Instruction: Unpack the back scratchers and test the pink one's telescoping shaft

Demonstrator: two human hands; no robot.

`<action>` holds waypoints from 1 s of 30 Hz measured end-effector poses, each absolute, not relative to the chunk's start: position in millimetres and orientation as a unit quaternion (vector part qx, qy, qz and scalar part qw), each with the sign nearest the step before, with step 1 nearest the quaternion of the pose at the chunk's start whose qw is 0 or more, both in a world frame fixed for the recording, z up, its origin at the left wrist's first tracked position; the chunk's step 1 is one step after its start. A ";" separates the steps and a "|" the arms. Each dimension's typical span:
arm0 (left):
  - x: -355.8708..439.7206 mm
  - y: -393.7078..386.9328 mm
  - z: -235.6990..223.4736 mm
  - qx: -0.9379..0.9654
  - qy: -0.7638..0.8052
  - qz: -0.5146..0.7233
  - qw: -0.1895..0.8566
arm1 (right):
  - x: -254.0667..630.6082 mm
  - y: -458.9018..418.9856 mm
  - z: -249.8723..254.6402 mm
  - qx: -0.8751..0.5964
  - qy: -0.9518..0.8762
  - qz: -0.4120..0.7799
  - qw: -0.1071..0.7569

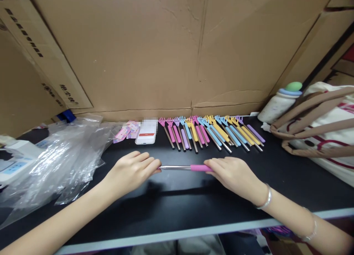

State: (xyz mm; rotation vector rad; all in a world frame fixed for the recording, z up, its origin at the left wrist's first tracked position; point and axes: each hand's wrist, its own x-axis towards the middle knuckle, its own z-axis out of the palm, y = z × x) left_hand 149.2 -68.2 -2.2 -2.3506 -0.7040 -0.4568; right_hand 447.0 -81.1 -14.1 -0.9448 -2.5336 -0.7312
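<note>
A telescopic back scratcher (177, 167) with a metal rod and a pink grip is stretched level between my hands, above the black table. My left hand (135, 166) is closed around its left end, so the head there is hidden. The pink grip's right end sits in my right hand (231, 174), whose fingers are wrapped round it. Beyond my hands lies a row of back scratchers (218, 131) in pink, purple, blue and yellow, their claw heads pointing to the back.
Clear plastic bags (63, 163) are heaped at the left, by a white device (16, 161). Colourful cards (127, 131) and a phone (146, 132) lie left of the row. At the right stand a bottle (279, 104) and a bag (323, 129). Cardboard (166, 52) walls the back.
</note>
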 end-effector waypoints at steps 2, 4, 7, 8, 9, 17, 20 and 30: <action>148.5 -62.5 -1.5 -0.893 -0.274 -0.159 0.319 | 445.5 -80.1 -15.9 -0.333 -0.897 -0.242 0.161; 147.9 -55.1 -2.1 -0.897 -0.277 -0.151 0.311 | 443.2 -80.7 -16.1 -0.334 -0.903 -0.217 0.158; 148.1 -44.2 -3.4 -0.900 -0.272 -0.146 0.306 | 437.4 -84.6 -14.3 -0.342 -0.912 -0.169 0.152; 148.5 -41.2 -3.8 -0.901 -0.270 -0.146 0.307 | 435.1 -86.3 -13.6 -0.344 -0.915 -0.153 0.143; 148.9 -38.7 -4.1 -0.900 -0.268 -0.148 0.309 | 432.9 -88.0 -13.1 -0.346 -0.918 -0.141 0.131; 151.8 -28.9 -18.2 -0.903 -0.276 -0.170 0.283 | 419.7 -92.5 -18.2 -0.372 -0.925 -0.053 0.054; 153.5 -28.2 -26.3 -0.894 -0.298 -0.175 0.287 | 415.9 -95.0 -21.0 -0.378 -0.924 -0.034 0.036; 161.6 -26.0 -39.4 -0.898 -0.332 -0.178 0.229 | 404.5 -110.1 -20.1 -0.373 -0.927 0.006 0.032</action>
